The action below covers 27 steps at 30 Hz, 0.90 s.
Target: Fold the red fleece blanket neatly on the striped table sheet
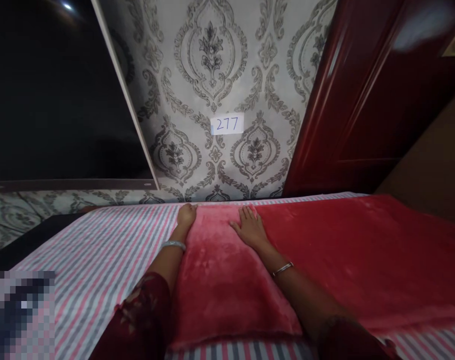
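Note:
A plush red blanket (325,255) lies spread over a bed covered by a pink, grey and white striped sheet (100,255). My left hand (186,216) rests at the blanket's far left corner, fingers curled over its edge near the wall. Flat on the blanket a little to the right lies my right hand (250,227), fingers spread and pointing toward the wall. Both wrists wear bangles, and dark red sleeves cover my upper arms.
Grey damask wallpaper (212,75) carries a white label reading 277 (226,124). A dark screen (51,95) fills the left. A glossy red door (362,100) stands at the right. A pixelated patch (21,315) sits at the lower left.

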Each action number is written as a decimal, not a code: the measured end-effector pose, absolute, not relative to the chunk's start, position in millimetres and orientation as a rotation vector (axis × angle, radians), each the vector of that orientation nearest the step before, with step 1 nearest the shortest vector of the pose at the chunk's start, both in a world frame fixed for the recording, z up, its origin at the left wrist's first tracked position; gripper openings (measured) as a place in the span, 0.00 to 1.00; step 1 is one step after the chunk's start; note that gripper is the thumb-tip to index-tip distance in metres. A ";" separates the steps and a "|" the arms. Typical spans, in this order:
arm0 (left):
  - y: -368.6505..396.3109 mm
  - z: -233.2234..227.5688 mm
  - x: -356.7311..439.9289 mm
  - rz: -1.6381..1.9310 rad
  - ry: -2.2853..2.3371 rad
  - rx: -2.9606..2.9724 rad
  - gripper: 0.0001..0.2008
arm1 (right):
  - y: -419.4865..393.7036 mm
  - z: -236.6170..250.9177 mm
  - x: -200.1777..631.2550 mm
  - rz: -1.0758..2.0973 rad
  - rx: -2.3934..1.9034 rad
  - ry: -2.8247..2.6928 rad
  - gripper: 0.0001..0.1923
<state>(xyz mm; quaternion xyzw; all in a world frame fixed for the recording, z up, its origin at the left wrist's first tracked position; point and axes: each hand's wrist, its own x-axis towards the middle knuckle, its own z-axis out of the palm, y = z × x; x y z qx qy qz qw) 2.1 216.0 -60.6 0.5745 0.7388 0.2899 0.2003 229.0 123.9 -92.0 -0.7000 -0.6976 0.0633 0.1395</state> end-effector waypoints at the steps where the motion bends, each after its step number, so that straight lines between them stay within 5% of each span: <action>1: 213.6 -62.7 5.4 0.800 2.110 1.632 0.16 | 124.1 -92.4 229.2 0.183 -2.022 -2.012 0.40; 15: 190.0 -34.4 10.5 0.547 2.189 1.989 0.23 | 122.7 -88.2 231.3 0.194 -1.989 -2.002 0.40; 27: 139.5 -81.2 23.7 0.174 1.879 2.449 0.32 | 121.4 -74.6 232.9 0.319 -2.009 -2.028 0.39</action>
